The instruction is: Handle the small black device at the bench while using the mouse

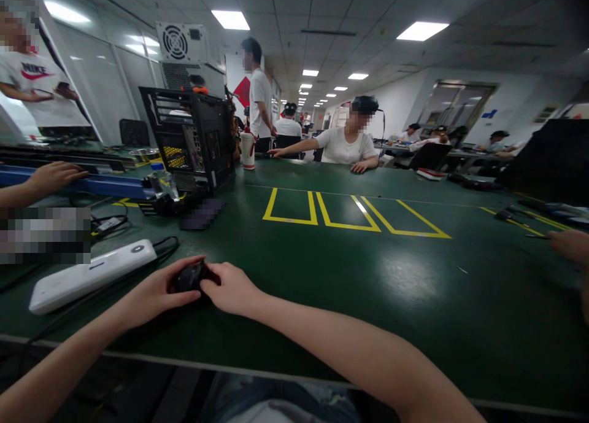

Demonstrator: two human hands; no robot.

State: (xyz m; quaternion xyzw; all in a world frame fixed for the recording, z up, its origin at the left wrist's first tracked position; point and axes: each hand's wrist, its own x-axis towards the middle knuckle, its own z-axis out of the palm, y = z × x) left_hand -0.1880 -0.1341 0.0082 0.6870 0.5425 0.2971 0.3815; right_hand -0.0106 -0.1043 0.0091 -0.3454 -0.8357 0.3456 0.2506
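My left hand [159, 295] is curled around a small, dark, rounded object [189, 278] just above the green tabletop, near the front edge. From the other side, my right hand [232, 288] grips the same black object with its thumb and fingers. Its exact kind cannot be made out, as the fingers cover much of it. Left of my hands lies a long white casing [94, 272] with a round button at one end, and a black cable [168, 251] runs beside it.
An open black computer case [196, 140] stands at the back left, near a white cup [248, 150]. Yellow tape outlines [294, 220] mark the green table [322, 269]. A co-worker's hand [55, 176] rests at left; another person's hand [570, 245] is at right. Someone sits opposite [347, 143].
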